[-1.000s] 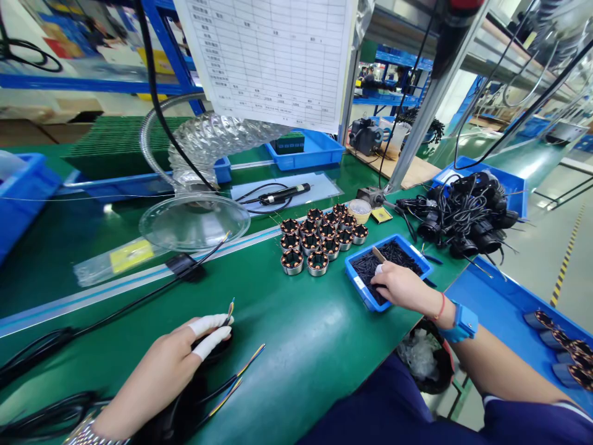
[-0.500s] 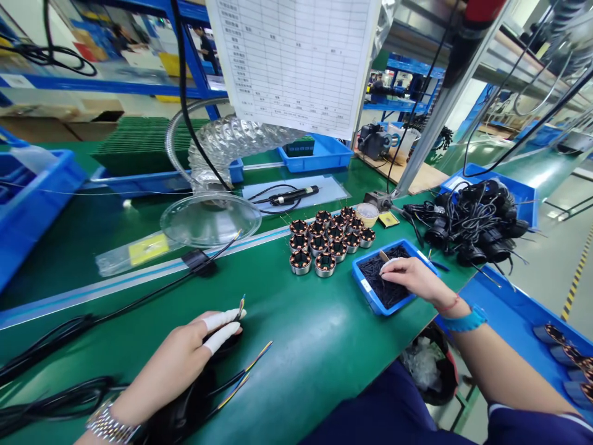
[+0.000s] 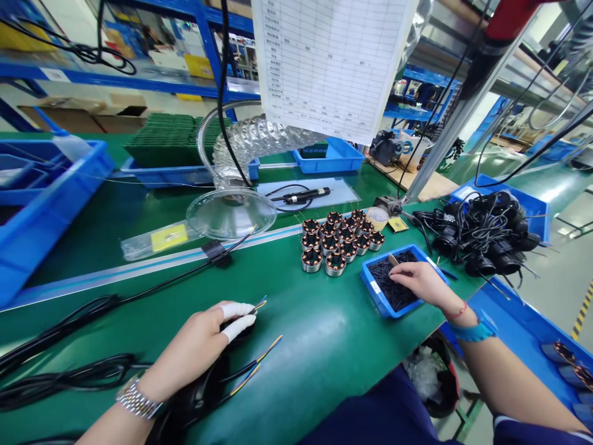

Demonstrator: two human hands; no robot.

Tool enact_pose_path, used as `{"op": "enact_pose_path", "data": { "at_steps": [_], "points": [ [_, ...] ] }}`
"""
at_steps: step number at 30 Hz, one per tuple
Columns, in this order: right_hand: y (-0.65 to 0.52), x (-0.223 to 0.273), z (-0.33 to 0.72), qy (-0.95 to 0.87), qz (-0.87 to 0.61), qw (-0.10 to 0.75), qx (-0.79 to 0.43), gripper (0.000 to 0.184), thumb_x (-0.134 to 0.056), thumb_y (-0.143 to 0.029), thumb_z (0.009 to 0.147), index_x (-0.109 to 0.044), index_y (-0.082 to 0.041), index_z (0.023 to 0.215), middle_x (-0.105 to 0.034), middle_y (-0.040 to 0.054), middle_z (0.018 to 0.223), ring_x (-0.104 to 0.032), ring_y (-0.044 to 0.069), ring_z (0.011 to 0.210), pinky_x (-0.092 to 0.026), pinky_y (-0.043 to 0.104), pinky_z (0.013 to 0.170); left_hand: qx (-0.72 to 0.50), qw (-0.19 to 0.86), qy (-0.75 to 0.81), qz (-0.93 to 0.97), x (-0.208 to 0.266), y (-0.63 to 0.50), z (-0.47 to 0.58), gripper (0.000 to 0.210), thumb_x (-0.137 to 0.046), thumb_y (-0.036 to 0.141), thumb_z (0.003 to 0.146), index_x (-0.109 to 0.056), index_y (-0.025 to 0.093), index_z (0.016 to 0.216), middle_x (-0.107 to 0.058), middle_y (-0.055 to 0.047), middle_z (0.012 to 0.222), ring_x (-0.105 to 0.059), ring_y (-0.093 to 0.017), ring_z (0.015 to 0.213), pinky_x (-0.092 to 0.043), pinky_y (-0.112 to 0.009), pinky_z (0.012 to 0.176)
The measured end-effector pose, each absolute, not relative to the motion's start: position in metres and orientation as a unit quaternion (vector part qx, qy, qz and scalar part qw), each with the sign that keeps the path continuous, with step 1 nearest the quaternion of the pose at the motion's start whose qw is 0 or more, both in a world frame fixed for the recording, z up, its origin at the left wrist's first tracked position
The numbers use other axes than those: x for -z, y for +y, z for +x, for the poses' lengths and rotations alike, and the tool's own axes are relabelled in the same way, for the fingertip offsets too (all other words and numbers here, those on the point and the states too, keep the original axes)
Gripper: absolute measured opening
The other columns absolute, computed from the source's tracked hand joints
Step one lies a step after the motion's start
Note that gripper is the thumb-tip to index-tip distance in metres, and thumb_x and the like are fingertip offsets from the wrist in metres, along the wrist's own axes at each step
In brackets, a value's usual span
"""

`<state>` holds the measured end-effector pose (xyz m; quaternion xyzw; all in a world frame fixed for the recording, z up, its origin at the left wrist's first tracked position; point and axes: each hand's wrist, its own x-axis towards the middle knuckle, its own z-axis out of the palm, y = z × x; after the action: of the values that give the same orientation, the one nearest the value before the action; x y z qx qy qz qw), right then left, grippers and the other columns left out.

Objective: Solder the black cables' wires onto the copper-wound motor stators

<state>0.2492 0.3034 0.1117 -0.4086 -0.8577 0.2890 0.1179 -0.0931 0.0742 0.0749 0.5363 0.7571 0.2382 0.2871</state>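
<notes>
My left hand [image 3: 204, 337], with white covers on its thumb and a finger, pinches a black cable near its thin coloured wire ends [image 3: 260, 304]. Under that hand lie dark cable parts, and another cable's bared coloured wires [image 3: 269, 351] stick out beside it. My right hand [image 3: 424, 284] reaches into a small blue bin [image 3: 380, 303] full of short black tubes [image 3: 393, 293]. Its fingertips are pressed together at the tubes; what they grip is too small to make out. A thin brown piece [image 3: 393, 260] shows at these fingertips.
Several copper-wound stators [image 3: 335, 264] stand behind the bin. A clear round dish [image 3: 231, 216] and a black pen-shaped tool [image 3: 306, 196] lie farther back. Black corded parts [image 3: 482, 235] are heaped at right. A printed sheet [image 3: 331, 68] hangs ahead; a large blue bin [image 3: 50, 216] stands left.
The whole view has swung slightly left. In my left hand the wire ends have tipped from upright toward the right. My right hand stays at the tube bin, its fingers shifted a little.
</notes>
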Motion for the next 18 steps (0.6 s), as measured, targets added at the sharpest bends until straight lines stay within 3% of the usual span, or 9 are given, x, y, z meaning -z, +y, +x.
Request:
{"op": "enact_pose_path", "data": {
  "at_steps": [3,7,12,18],
  "points": [
    [0.289,-0.121,0.234,-0.809,-0.414,0.193,-0.370,0.024,-0.056,-0.038,0.074,-0.065,-0.015,0.078,-0.066,0.0034,0.070,-0.059,0.015,0.060,-0.047,0.027,0.059,-0.260,0.274,0.766,0.520,-0.082,0.074,-0.089,0.036,-0.049,0.050,0.074,-0.066,0.021,0.087,-0.065,-0.005,0.098,-0.059,-0.022,0.087,-0.045,-0.032,0.082],
    [0.251,-0.113,0.177,-0.718,-0.352,0.349,-0.488,0.018,-0.061,-0.033,0.073,-0.064,-0.018,0.082,-0.067,0.0043,0.074,-0.061,0.015,0.067,-0.049,0.029,0.066,-0.290,0.261,0.761,0.518,-0.090,0.076,-0.085,0.029,-0.048,0.041,0.076,-0.064,0.017,0.077,-0.066,-0.004,0.083,-0.059,-0.018,0.076,-0.045,-0.029,0.075],
    [0.202,-0.092,0.090,-0.666,-0.260,0.336,-0.613,0.015,-0.063,-0.030,0.072,-0.064,-0.017,0.078,-0.067,0.0034,0.074,-0.061,0.014,0.066,-0.051,0.030,0.065,-0.311,0.244,0.762,0.512,-0.090,0.074,-0.083,0.025,-0.049,0.035,0.076,-0.064,0.016,0.072,-0.064,-0.003,0.076,-0.057,-0.017,0.072,-0.043,-0.027,0.068],
    [0.192,-0.090,0.062,-0.664,-0.234,0.325,-0.631,0.015,-0.063,-0.030,0.071,-0.065,-0.017,0.078,-0.066,0.0031,0.073,-0.061,0.014,0.066,-0.050,0.030,0.064,-0.329,0.239,0.749,0.522,-0.089,0.070,-0.081,0.023,-0.050,0.033,0.076,-0.065,0.017,0.073,-0.064,-0.003,0.077,-0.057,-0.016,0.074,-0.042,-0.027,0.070]
  ]
}}
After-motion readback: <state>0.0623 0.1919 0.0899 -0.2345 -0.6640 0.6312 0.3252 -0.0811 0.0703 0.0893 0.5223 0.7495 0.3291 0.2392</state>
